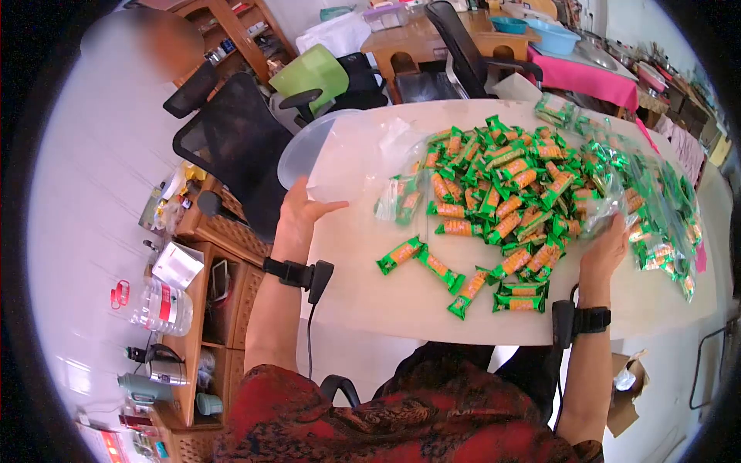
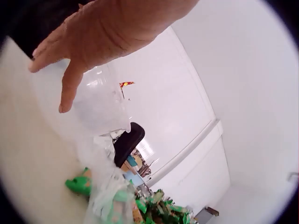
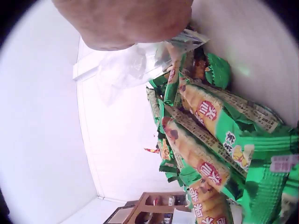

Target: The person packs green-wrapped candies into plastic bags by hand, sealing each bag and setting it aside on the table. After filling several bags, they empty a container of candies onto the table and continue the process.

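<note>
On the pale table, a large heap of snack bars (image 1: 509, 185) in green and orange wrappers lies in front of me. My left hand (image 1: 297, 212) is at the table's left edge, thumb stretched out, its fingers beside a round clear plastic tub (image 1: 297, 150). In the left wrist view the left hand (image 2: 88, 46) has nothing in its grasp. At the heap's right side my right hand (image 1: 604, 251) grips a clear plastic bag (image 1: 604, 212). The right wrist view shows that bag (image 3: 126, 67) hanging below the curled right hand (image 3: 135, 23), close over the wrapped bars (image 3: 201, 154).
Filled clear bags of bars (image 1: 656, 201) lie along the table's right side. A clear bag with a few bars (image 1: 400, 199) sits left of the heap. Several loose bars (image 1: 440, 270) lie nearer me. Black office chairs (image 1: 231, 147) and a blurred person stand beyond the left edge.
</note>
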A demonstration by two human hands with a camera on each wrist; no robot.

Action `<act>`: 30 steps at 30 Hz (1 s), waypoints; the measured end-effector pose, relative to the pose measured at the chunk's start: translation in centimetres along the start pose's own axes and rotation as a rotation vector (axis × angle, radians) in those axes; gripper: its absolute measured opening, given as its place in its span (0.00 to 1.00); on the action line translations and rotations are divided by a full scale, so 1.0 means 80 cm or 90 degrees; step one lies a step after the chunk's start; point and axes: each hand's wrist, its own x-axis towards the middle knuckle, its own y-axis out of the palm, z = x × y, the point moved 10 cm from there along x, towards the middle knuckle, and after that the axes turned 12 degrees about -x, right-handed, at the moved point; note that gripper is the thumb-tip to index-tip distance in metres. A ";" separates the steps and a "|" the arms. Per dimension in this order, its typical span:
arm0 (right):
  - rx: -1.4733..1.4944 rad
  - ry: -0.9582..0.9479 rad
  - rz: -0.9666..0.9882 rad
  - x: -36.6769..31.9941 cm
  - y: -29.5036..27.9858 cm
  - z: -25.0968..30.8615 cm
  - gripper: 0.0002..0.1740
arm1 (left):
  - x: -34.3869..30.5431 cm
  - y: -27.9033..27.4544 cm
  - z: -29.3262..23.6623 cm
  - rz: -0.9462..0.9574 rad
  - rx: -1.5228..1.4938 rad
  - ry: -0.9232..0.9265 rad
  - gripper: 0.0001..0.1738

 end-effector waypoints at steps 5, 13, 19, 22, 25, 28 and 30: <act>-0.379 -0.338 0.050 0.002 -0.019 0.060 0.17 | -0.052 0.040 0.022 -0.292 -0.242 -0.148 0.32; -0.319 -0.263 0.145 0.001 -0.068 0.066 0.20 | -0.214 0.192 0.067 0.070 0.738 0.095 0.60; -0.139 -0.084 0.124 -0.042 -0.068 0.065 0.18 | -0.221 0.268 0.128 0.210 1.035 0.007 0.57; -0.323 -0.222 0.041 -0.057 -0.085 0.068 0.19 | -0.182 0.264 0.141 0.171 1.008 0.117 0.53; -0.159 0.020 0.130 -0.062 -0.082 0.019 0.21 | -0.137 0.265 0.143 0.156 1.018 0.092 0.46; -0.145 0.026 0.139 -0.093 -0.061 0.025 0.11 | -0.124 0.274 0.143 0.165 1.017 0.035 0.44; -0.021 0.085 0.139 -0.110 -0.048 0.025 0.09 | -0.123 0.267 0.127 0.202 0.966 -0.024 0.43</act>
